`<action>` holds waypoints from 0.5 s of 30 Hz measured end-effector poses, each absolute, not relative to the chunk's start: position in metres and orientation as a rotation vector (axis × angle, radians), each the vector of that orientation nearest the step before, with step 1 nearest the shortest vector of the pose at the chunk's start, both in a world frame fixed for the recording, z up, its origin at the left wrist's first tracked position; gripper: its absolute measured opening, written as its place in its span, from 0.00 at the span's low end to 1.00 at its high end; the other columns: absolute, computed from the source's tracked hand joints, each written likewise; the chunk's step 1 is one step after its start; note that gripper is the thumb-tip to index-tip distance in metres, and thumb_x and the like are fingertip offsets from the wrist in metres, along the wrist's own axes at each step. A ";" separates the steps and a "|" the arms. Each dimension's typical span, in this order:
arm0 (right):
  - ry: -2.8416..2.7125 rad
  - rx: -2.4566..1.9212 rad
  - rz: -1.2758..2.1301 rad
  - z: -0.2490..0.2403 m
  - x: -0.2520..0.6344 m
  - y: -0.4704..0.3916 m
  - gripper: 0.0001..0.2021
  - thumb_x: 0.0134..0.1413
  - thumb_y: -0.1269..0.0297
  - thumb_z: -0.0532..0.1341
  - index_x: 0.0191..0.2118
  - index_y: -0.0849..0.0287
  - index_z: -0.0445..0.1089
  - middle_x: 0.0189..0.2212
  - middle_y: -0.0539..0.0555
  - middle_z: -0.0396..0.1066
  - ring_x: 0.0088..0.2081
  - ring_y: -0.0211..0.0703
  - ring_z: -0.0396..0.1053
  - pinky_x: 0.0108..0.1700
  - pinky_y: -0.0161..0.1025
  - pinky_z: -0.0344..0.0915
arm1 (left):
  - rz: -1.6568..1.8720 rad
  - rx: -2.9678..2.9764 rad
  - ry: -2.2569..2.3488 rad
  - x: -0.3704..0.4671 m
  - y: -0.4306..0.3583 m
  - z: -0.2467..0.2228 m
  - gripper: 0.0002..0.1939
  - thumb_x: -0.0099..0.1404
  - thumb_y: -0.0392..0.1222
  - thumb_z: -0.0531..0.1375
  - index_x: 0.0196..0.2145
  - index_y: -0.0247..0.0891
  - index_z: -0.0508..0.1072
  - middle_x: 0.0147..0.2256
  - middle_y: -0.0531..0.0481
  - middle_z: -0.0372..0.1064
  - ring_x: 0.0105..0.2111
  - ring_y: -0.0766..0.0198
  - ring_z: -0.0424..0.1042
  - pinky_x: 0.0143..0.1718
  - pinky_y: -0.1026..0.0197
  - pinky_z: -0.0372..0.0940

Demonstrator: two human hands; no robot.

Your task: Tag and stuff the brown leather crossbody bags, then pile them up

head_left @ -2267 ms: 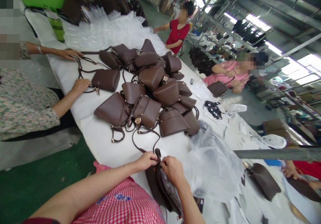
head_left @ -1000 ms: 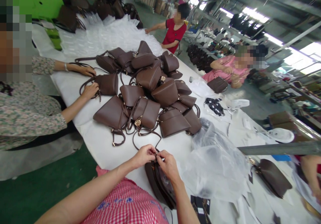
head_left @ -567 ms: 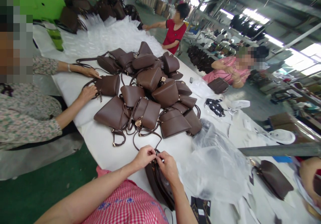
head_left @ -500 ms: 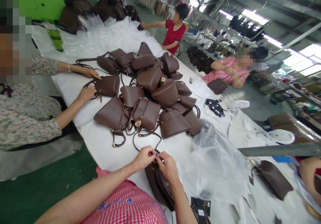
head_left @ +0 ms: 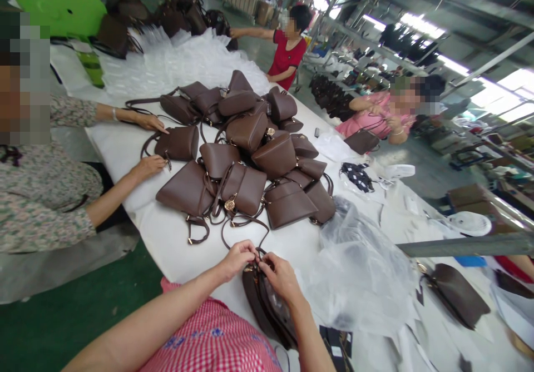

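Note:
A dark brown bag (head_left: 267,311) stands on the white table against my checked apron, its strap looping up and away onto the table. At the top end of this bag my left hand (head_left: 242,258) and my right hand (head_left: 277,272) meet, fingertips pinched close together around the strap's end. What exactly sits between the fingers is too small to make out. Just beyond lies a heap of brown bags (head_left: 246,188), one with a round gold charm (head_left: 229,205).
Clear plastic sheeting (head_left: 359,272) and black tags (head_left: 336,344) lie to the right, below a metal bar (head_left: 463,247). At the left a person's hands (head_left: 152,166) touch a bag. Two people stand across the table. White wrapping is piled at the back.
My hands stay at the strap's end with slight finger movement. The hand of the person at left has moved onto the bag's near edge. The arm at far right has shifted away.

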State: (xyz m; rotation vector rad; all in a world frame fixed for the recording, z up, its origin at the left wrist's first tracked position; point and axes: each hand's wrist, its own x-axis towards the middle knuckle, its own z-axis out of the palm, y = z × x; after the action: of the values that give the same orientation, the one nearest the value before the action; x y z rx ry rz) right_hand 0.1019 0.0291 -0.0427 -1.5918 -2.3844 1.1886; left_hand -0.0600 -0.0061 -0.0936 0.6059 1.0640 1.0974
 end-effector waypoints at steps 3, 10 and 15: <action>-2.397 -1.554 1.594 -0.046 0.116 0.036 0.16 0.55 0.52 0.56 0.33 0.60 0.73 0.28 0.51 0.73 0.32 0.42 0.67 0.35 0.36 0.60 | 1.122 0.385 0.859 -0.061 -0.008 -0.092 0.05 0.47 0.34 0.58 0.26 0.35 0.65 0.23 0.52 0.71 0.24 0.68 0.68 0.29 0.65 0.59; -2.066 -1.274 2.226 -0.048 0.137 0.038 0.23 0.53 0.47 0.58 0.49 0.57 0.71 0.47 0.53 0.71 0.50 0.50 0.65 0.54 0.44 0.57 | 1.103 0.025 0.682 -0.068 -0.009 -0.091 0.10 0.48 0.33 0.62 0.28 0.36 0.63 0.35 0.44 0.75 0.21 0.73 0.64 0.22 0.70 0.53; -2.082 -1.343 2.166 -0.049 0.147 0.032 0.20 0.51 0.57 0.58 0.49 0.58 0.70 0.44 0.53 0.73 0.46 0.48 0.67 0.49 0.42 0.61 | 1.050 -0.029 0.641 -0.073 -0.011 -0.093 0.07 0.46 0.30 0.59 0.26 0.33 0.66 0.46 0.37 0.72 0.19 0.76 0.61 0.19 0.71 0.48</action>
State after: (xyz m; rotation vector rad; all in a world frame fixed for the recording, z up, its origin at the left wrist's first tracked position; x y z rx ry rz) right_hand 0.1466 0.0325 -0.0490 -1.3432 -2.0823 2.1656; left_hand -0.0725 -0.0107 -0.0926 -0.0291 0.6406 1.0503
